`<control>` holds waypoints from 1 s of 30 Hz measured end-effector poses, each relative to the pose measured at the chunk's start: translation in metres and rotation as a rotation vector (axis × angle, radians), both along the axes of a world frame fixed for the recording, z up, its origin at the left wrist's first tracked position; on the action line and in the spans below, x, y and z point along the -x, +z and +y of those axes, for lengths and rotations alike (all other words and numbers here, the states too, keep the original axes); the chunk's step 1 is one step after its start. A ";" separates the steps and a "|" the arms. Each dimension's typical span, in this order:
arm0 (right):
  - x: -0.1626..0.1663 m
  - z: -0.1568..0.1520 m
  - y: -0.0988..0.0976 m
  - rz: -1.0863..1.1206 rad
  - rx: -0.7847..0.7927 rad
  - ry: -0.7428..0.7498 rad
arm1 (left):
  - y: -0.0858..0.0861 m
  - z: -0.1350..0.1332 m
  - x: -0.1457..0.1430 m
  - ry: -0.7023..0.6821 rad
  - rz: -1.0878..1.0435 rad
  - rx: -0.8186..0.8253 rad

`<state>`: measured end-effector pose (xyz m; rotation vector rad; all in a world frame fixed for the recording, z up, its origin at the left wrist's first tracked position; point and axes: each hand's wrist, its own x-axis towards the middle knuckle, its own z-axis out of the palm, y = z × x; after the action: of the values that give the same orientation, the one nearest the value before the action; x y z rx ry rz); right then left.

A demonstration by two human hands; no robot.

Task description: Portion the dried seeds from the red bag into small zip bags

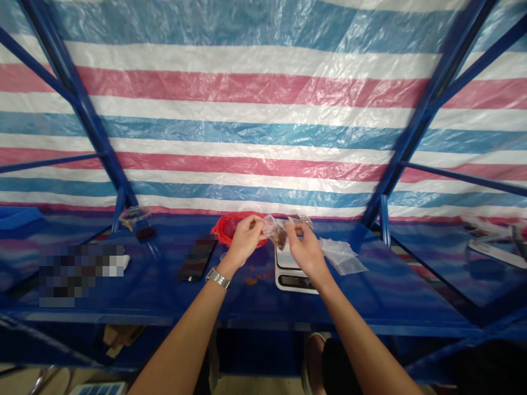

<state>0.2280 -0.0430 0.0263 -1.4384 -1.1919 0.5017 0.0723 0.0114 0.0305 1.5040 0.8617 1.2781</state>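
Between my two hands a small clear plastic bag [280,236] with brown bits in it hangs above a white digital scale [284,281]. My left hand [247,237], with a metal watch at the wrist, pinches the bag's left side. At the other side my right hand [303,247] grips it with bent fingers. A red plastic bag [222,227] lies open behind my left hand. Flat clear bags [343,257] are stacked to the right of the scale. Some brown crumbs [252,280] are scattered on the blue table left of the scale.
A black phone [198,258] lies left of my left hand. Farther left stands a clear plastic cup [138,222] with something dark beside it. Blue metal posts [397,148] rise on both sides, before a striped plastic sheet [247,126]. Another white device [496,253] sits far right.
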 end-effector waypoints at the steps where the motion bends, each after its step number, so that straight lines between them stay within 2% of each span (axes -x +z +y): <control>1: 0.000 0.001 -0.002 0.085 0.043 0.036 | 0.001 0.001 0.001 0.013 -0.032 0.003; 4: 0.006 0.003 -0.007 0.364 0.162 0.317 | 0.001 0.006 0.008 0.057 -0.072 0.008; 6: 0.014 0.006 -0.010 0.442 0.130 0.385 | 0.000 0.012 0.016 0.102 -0.050 0.012; 9: 0.029 0.020 -0.011 0.366 0.033 0.293 | -0.003 0.020 0.030 0.257 0.013 -0.006; 13: 0.047 0.044 -0.013 0.039 -0.120 0.162 | -0.004 0.018 0.046 0.459 0.145 -0.157; 14: 0.051 0.049 -0.013 -0.063 -0.141 0.139 | -0.005 0.017 0.048 0.463 0.229 -0.227; 16: 0.060 0.056 -0.014 -0.206 -0.137 0.125 | -0.010 0.015 0.052 0.435 0.525 -0.404; 19: 0.070 0.059 -0.015 -0.275 -0.113 0.122 | -0.023 0.020 0.053 0.370 0.805 -0.443; 22: 0.076 0.057 -0.015 -0.297 -0.114 0.108 | -0.031 0.029 0.053 0.366 0.861 -0.370; 26: 0.074 0.057 -0.015 -0.340 -0.112 0.061 | -0.031 0.035 0.050 0.393 0.864 -0.361; 30: 0.068 0.061 -0.016 -0.417 -0.187 0.137 | -0.029 0.036 0.052 0.366 0.862 -0.391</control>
<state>0.1599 0.0185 0.0100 -1.3409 -1.6319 0.1764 0.0202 0.0479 0.0018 2.3578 1.5529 1.0635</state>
